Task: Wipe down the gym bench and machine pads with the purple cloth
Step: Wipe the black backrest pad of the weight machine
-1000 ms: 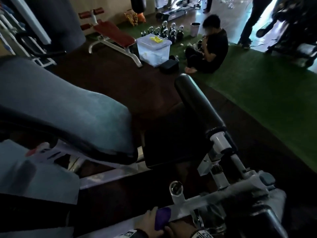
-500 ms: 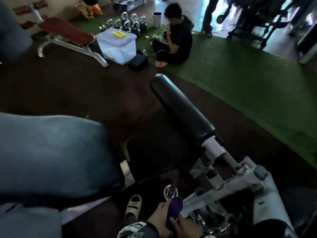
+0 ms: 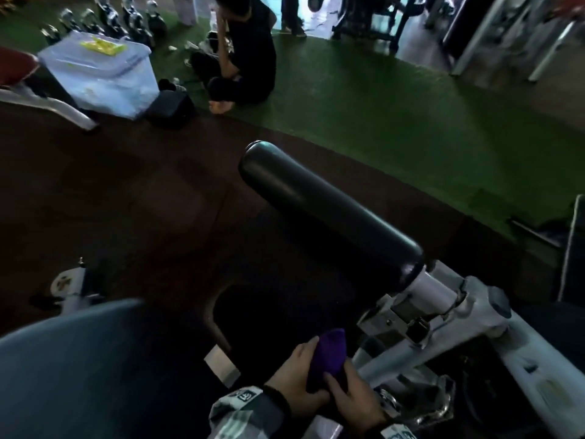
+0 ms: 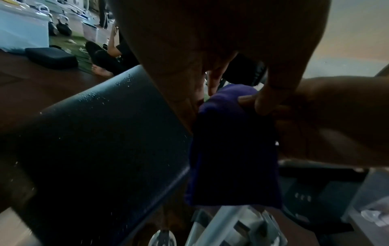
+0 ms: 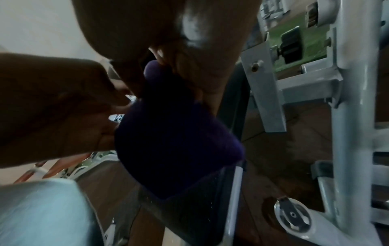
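Both hands hold the folded purple cloth (image 3: 329,353) low in the head view, beside the machine's grey frame (image 3: 474,331). My left hand (image 3: 296,372) grips its left side and my right hand (image 3: 351,394) pinches its lower right. In the left wrist view the cloth (image 4: 233,149) hangs next to a dark seat pad (image 4: 101,141) dotted with droplets. The right wrist view has the cloth (image 5: 174,141) bunched between both hands. A black roller pad (image 3: 329,213) juts out ahead of the hands. A grey-blue bench pad (image 3: 95,369) fills the lower left.
A person in black (image 3: 240,55) sits on the green turf (image 3: 395,115) beyond the brown floor. A clear storage bin (image 3: 101,71), a black case (image 3: 172,106), kettlebells (image 3: 107,17) and a red bench (image 3: 15,64) stand at the far left. A chrome peg (image 5: 291,214) sticks out low on the frame.
The view has swung right and down, so the bench pad slid to the lower left. Both hands rose with the cloth and now hold it higher beside the frame.
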Demonstrator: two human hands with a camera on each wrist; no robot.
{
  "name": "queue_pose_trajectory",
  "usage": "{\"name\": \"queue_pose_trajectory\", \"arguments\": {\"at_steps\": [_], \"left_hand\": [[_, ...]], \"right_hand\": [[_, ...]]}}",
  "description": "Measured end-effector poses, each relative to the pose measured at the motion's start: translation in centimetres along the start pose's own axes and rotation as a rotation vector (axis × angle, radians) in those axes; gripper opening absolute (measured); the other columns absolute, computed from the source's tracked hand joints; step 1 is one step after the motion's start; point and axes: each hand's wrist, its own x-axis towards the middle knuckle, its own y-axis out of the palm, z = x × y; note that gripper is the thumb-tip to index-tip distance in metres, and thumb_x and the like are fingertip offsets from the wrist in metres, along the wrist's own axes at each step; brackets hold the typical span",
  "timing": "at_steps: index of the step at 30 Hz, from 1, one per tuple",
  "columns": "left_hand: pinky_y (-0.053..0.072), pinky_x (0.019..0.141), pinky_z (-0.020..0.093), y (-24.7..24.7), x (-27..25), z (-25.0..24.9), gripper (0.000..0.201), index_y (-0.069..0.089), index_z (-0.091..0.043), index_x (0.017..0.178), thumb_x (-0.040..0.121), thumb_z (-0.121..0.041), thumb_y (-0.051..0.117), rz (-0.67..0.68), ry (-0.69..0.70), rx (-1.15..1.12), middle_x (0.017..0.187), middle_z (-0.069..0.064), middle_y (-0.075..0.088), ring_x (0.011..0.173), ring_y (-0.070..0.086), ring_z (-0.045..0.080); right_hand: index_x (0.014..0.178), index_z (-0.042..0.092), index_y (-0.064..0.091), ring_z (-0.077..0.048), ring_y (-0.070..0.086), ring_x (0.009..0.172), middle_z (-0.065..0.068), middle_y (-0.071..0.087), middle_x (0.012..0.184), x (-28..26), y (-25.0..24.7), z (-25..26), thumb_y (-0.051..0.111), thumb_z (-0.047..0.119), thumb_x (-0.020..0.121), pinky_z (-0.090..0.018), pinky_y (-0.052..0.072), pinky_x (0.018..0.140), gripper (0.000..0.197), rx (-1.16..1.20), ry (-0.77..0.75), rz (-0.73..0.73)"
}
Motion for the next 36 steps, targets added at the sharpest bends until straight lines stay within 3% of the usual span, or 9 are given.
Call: {"name": "queue_pose_trajectory", "arguments": {"at_steps": [4,11,16,18,20,25,29,33,36], "left_hand": [[0.038,0.105,0.025,-4.8,4.2,2.5,0.088,0.009,-0.024,0.154,0.085,-0.041,0.062,-0.131,-0.073,0.069,0.151,-0.005,0.029,0.127,0.047,0.015],[0.042,0.102,0.037,-11.0,10.8,10.0,0.069,0.020,-0.023,0.152,0.093,-0.040,0.052,-0.369,-0.229,0.185,0.152,-0.002,0.032,0.129,0.046,0.019],[0.043,0.100,0.040,-13.0,13.3,15.2,0.067,0.023,-0.019,0.151,0.094,-0.037,0.054,-0.439,-0.335,0.195,0.153,0.003,0.028,0.130,0.044,0.025],[0.041,0.102,0.043,-13.4,14.3,17.1,0.070,0.025,-0.018,0.150,0.092,-0.038,0.057,-0.500,-0.354,0.219,0.153,0.004,0.027,0.132,0.040,0.026],[0.039,0.105,0.045,-13.8,15.1,18.7,0.075,0.025,-0.018,0.151,0.089,-0.041,0.060,-0.557,-0.369,0.257,0.155,0.005,0.025,0.136,0.033,0.027],[0.029,0.112,0.052,-13.8,16.0,22.2,0.088,0.016,-0.029,0.153,0.083,-0.059,0.060,-0.557,-0.397,0.297,0.161,-0.003,0.010,0.146,0.013,0.023],[0.023,0.110,0.062,-13.6,16.0,23.6,0.089,0.017,-0.037,0.151,0.079,-0.063,0.063,-0.589,-0.366,0.254,0.160,-0.009,0.009,0.147,0.009,0.022],[0.027,0.110,0.063,-13.2,16.2,24.2,0.088,0.023,-0.035,0.150,0.078,-0.055,0.069,-0.617,-0.310,0.154,0.158,-0.007,0.012,0.146,0.010,0.026],[0.024,0.111,0.062,-12.8,16.5,24.3,0.088,0.022,-0.034,0.150,0.079,-0.051,0.070,-0.636,-0.297,0.114,0.158,-0.007,0.011,0.147,0.006,0.028]], "right_hand": [[0.116,0.021,0.046,-0.002,0.058,0.078,0.016,0.059,0.088,2.9,-0.8,3.0,0.059,0.020,0.090,-0.007,0.040,0.068,0.030,0.037,-0.067,-0.139],[0.098,0.027,0.041,-0.015,0.058,0.066,0.016,0.057,0.071,9.8,-2.4,3.4,0.057,0.017,0.091,-0.013,0.036,0.054,0.020,0.040,-0.039,-0.339],[0.103,0.011,0.047,-0.025,0.057,0.080,0.005,0.058,0.080,14.0,-2.9,2.9,0.055,0.014,0.091,-0.031,0.042,0.077,0.015,0.067,0.042,-0.476],[0.124,0.005,0.046,-0.031,0.055,0.105,-0.008,0.062,0.109,15.6,-3.2,3.0,0.053,0.015,0.092,-0.037,0.039,0.096,0.034,0.099,0.060,-0.532],[0.140,0.006,0.036,-0.030,0.041,0.128,-0.013,0.047,0.137,17.0,-3.7,3.0,0.051,0.018,0.094,-0.034,0.027,0.108,0.050,0.133,0.097,-0.562],[0.143,0.002,0.030,-0.033,0.030,0.135,-0.021,0.034,0.146,20.8,-4.5,2.5,0.046,0.028,0.096,-0.036,0.021,0.111,0.056,0.193,0.232,-0.670],[0.136,-0.012,0.033,-0.039,0.031,0.132,-0.032,0.036,0.140,20.8,-4.3,2.5,0.039,0.017,0.099,-0.033,0.020,0.107,0.047,0.068,0.228,-0.740],[0.147,0.018,0.025,-0.037,0.009,0.140,-0.025,0.008,0.151,20.1,-3.0,2.7,0.047,0.039,0.095,-0.042,0.013,0.116,0.061,-0.178,0.177,-0.670],[0.147,0.033,0.022,-0.039,0.010,0.139,-0.023,0.005,0.151,20.8,-2.8,2.0,0.056,0.047,0.088,-0.051,0.019,0.114,0.070,-0.326,0.169,-0.633]]}}
